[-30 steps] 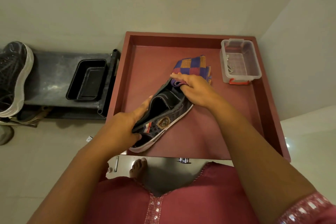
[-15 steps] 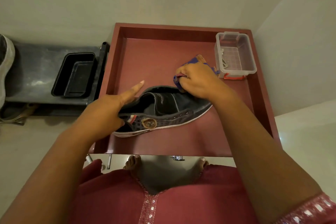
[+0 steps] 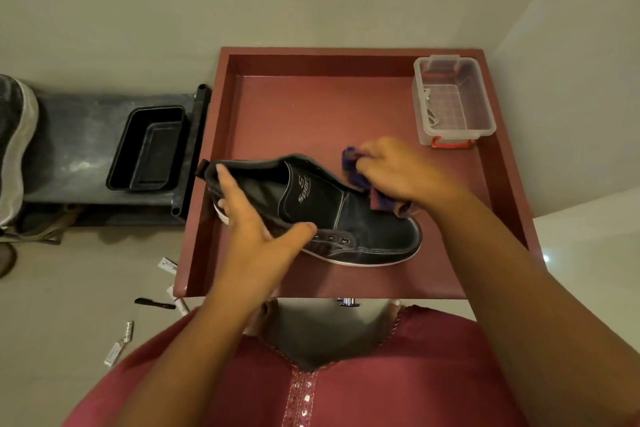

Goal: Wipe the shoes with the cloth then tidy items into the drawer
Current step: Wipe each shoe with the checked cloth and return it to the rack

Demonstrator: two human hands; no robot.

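Note:
A black shoe [image 3: 349, 218] with a white sole lies across the open maroon drawer [image 3: 311, 107], toe pointing right. My left hand [image 3: 256, 229] grips its heel end, thumb over the lace side and fingers along the collar. My right hand [image 3: 398, 173] holds a bunched purple cloth [image 3: 353, 170] against the far side of the shoe near the toe. Most of the cloth is hidden under that hand.
A clear plastic box [image 3: 453, 100] with a red latch stands in the drawer's back right corner. Left of the drawer a dark shelf [image 3: 79, 149] carries a black tray [image 3: 149, 149] and another shoe [image 3: 15, 149]. Small items [image 3: 121, 343] lie on the floor at lower left.
The shoe has turned from a tilted position to lying flat across the drawer, toe to the right. My right hand with the cloth has slid right along it; my left hand shifted over the heel.

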